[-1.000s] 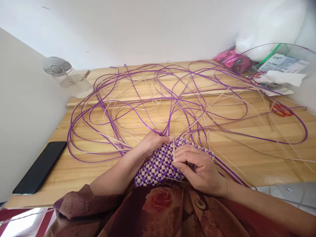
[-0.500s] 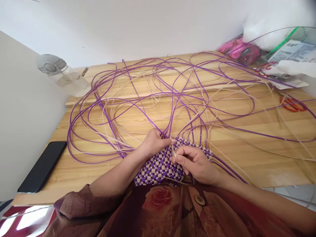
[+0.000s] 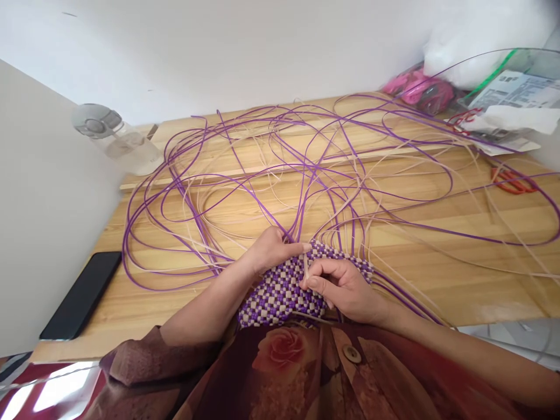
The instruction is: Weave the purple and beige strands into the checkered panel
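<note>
Right fingers (image 3: pixel 321 284) pinching a cream strip (image 3: pixel 305 266)
Left fingers (image 3: pixel 294 251) clasp the purple-and-cream weave (image 3: pixel 273 294), likely steadying it, by the surface's (image 3: pixel 459 297) near edge; purple strands (image 3: pixel 178 185) loop toward the far edge, presumably leaving working room.

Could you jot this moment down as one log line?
left hand: grips woven piece at upper edge | right hand: pinches pale strand | around: loose purple strands, black phone, wooden tabletop
</note>
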Demonstrator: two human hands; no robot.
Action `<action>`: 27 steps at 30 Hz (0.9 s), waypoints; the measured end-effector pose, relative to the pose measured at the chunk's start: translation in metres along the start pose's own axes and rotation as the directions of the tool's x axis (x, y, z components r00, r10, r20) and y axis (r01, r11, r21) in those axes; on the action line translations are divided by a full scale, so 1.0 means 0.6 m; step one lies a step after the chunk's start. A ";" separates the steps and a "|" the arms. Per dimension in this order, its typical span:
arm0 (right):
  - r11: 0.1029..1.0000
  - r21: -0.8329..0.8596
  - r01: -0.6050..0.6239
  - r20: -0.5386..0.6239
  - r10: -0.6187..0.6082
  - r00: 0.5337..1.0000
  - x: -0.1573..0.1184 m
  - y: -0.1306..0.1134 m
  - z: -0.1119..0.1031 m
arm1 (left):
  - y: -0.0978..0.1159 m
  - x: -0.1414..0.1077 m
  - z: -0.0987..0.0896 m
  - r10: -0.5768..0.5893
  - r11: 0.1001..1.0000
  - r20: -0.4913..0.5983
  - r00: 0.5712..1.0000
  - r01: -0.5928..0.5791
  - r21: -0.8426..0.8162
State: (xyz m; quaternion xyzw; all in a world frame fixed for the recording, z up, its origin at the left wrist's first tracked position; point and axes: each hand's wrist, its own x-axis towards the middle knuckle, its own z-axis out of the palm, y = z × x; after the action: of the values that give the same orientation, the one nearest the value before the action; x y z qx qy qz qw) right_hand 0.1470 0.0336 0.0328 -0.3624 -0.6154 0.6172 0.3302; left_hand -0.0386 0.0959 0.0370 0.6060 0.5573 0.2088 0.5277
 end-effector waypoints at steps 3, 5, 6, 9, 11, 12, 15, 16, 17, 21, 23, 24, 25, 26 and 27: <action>1.000 -0.027 -0.006 0.038 0.007 0.999 0.002 0.000 -0.005 | -0.004 0.002 0.004 0.049 0.998 -0.033 0.998 -0.048 0.031; 0.999 -0.038 -0.014 0.076 0.017 0.997 0.004 0.001 -0.006 | -0.009 0.005 0.008 0.075 0.997 -0.044 0.996 -0.074 0.024; 0.999 -0.036 -0.018 0.091 0.021 0.996 0.005 0.002 -0.007 | -0.011 0.006 0.009 0.085 0.996 -0.038 0.996 -0.085 0.012; 0.996 -0.019 -0.091 0.124 0.093 0.988 0.005 0.000 -0.011 | -0.013 0.008 0.010 0.124 0.990 0.002 0.992 -0.124 -0.073; 0.984 -0.046 -0.174 0.134 0.179 0.975 0.008 -0.009 -0.023 | -0.012 0.006 0.008 0.140 0.977 0.040 0.989 -0.131 -0.167; 0.978 -0.095 -0.184 0.107 0.194 0.975 0.011 -0.015 -0.033 | -0.010 0.005 0.007 0.143 0.968 0.061 0.988 -0.127 -0.215; 0.900 -0.434 -0.043 -0.032 0.032 0.999 0.031 -0.041 -0.070 | -0.006 -0.001 0.004 0.155 0.940 0.105 0.982 -0.114 -0.323; 0.822 -0.569 0.023 -0.022 -0.043 0.999 0.042 -0.048 -0.081 | -0.004 -0.003 0.003 0.153 0.934 0.111 0.982 -0.108 -0.339; 0.732 -0.676 0.089 0.032 -0.092 0.995 0.054 -0.055 -0.090 | -0.003 -0.004 0.002 0.147 0.932 0.116 0.982 -0.098 -0.348; 0.499 -0.786 0.365 0.346 -0.135 0.929 0.110 -0.064 -0.118 | -0.001 -0.005 0.000 0.132 0.936 0.117 0.984 -0.085 -0.342; 0.440 -0.788 0.431 0.412 -0.144 0.900 0.135 -0.062 -0.152 | -0.002 -0.004 0.000 0.132 0.943 0.114 0.985 -0.089 -0.322; 0.408 -0.816 0.410 0.390 -0.134 0.911 0.145 -0.061 -0.178 | -0.003 -0.004 0.001 0.129 0.945 0.113 0.985 -0.088 -0.314; 0.361 -0.864 0.351 0.332 -0.114 0.936 0.153 -0.059 -0.210 | -0.005 -0.003 0.003 0.124 0.948 0.112 0.986 -0.084 -0.306; 0.300 -0.927 0.224 0.198 -0.115 0.974 0.158 -0.057 -0.246 | -0.006 -0.002 0.004 0.118 0.950 0.106 0.987 -0.081 -0.301; 0.253 -0.966 0.052 0.021 -0.123 0.992 0.161 -0.055 -0.281 | -0.007 -0.002 0.005 0.114 0.950 0.099 0.989 -0.079 -0.303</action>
State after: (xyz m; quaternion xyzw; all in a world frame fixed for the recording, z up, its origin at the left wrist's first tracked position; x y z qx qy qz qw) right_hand 0.2393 0.2046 0.0653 -0.4717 -0.8728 0.0847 0.0925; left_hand -0.0385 0.0929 0.0325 0.5569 0.4578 0.2809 0.6336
